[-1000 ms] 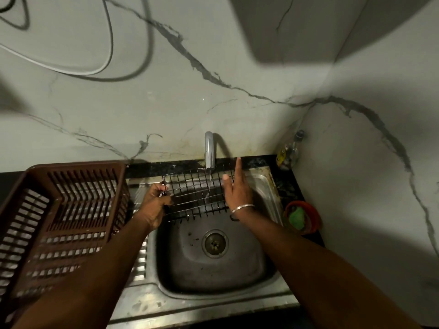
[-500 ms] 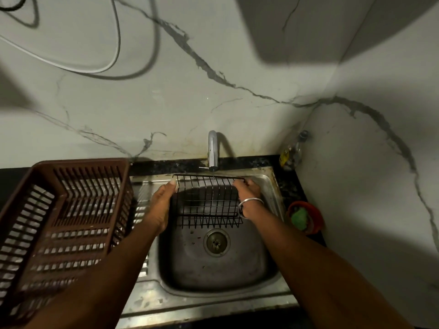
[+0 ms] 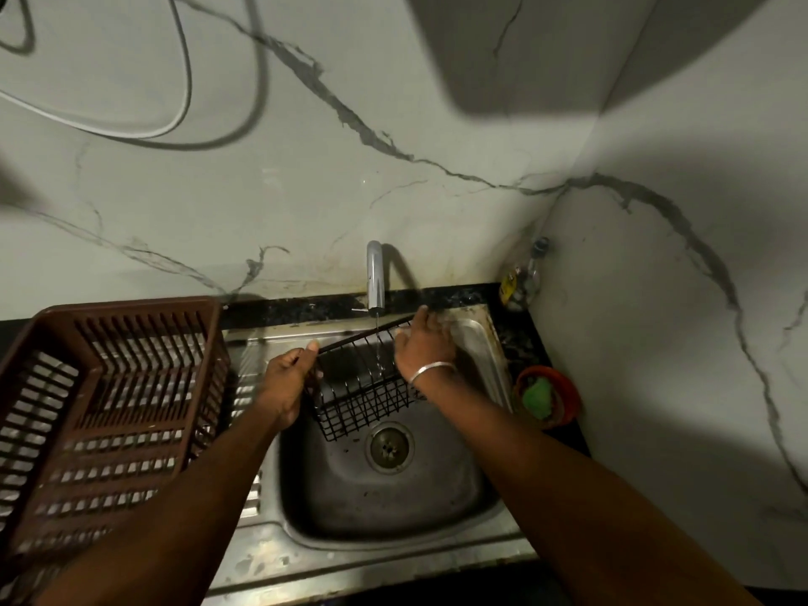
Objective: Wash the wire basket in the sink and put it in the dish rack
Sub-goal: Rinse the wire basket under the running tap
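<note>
A black wire basket [image 3: 365,398] hangs tilted over the steel sink [image 3: 393,487], under the tap [image 3: 375,275], from which a thin stream of water falls into it. My left hand [image 3: 288,378] grips the basket's left rim. My right hand [image 3: 424,343], with a silver bangle at the wrist, lies against the basket's right end, fingers stretched toward the far rim. The brown plastic dish rack [image 3: 105,413] stands on the drainboard to the left of the sink, with nothing visible inside it.
An orange bowl [image 3: 548,395] holding a green scrubber sits on the dark counter right of the sink. A small bottle [image 3: 522,277] stands in the back right corner. Marble walls close in behind and on the right. A white cable hangs on the wall, upper left.
The basket has tipped, its right end rising toward the tap and its left end dropping. My right hand moved up to the far right rim; my left hand closed on the left rim.
</note>
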Demonstrator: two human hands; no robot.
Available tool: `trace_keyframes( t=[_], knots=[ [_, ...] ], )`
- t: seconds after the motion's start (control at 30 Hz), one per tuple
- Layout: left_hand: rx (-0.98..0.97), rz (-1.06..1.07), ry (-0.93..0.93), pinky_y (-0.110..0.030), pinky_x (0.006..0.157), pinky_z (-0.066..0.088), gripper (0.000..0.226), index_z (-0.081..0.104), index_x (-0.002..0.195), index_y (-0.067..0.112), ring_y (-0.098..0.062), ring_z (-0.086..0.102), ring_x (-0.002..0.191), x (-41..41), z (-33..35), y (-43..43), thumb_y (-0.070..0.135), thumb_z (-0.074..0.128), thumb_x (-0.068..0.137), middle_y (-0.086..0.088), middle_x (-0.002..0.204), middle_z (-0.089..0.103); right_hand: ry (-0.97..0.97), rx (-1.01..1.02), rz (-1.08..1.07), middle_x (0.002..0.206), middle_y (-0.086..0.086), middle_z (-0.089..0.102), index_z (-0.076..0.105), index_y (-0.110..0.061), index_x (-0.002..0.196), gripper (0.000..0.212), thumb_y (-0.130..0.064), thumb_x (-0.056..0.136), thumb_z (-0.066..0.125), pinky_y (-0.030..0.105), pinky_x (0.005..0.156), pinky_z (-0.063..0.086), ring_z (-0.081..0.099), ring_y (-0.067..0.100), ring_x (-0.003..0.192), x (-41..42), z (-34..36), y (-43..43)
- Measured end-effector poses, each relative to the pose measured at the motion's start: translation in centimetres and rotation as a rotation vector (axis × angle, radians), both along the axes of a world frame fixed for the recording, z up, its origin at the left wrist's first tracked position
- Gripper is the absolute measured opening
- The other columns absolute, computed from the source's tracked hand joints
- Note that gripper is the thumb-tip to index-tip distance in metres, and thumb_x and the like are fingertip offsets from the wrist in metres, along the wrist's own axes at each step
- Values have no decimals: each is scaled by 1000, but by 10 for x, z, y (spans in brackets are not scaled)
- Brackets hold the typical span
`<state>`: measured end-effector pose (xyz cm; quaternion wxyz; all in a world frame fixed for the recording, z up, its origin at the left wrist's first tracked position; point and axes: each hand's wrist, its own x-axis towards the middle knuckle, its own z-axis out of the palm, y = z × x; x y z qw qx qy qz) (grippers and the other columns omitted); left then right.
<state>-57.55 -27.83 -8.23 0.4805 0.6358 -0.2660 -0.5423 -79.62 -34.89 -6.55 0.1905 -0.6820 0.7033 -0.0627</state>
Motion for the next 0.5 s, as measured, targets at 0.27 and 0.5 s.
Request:
trace_keyframes(
  t=[0.27, 0.5],
  knots=[
    [-32, -79, 41, -37, 65, 60, 39, 62, 76, 5, -24, 67, 69, 13, 0, 8, 33, 65, 102, -14, 76, 69, 167, -133, 516, 172, 12, 2, 8, -13, 165, 76, -60, 105, 15, 47, 129, -2, -6, 27, 159, 21, -21, 24],
    [-58, -97, 6, -34, 74, 55, 38, 65, 73, 3, -20, 68, 77, 21, -3, 14, 22, 61, 106, -11, 74, 69, 144, -194, 492, 172, 13, 8, 13, -11, 164, 78, -60, 103, 9, 46, 129, 3, -1, 27, 159, 7, -19, 17]
  ],
)
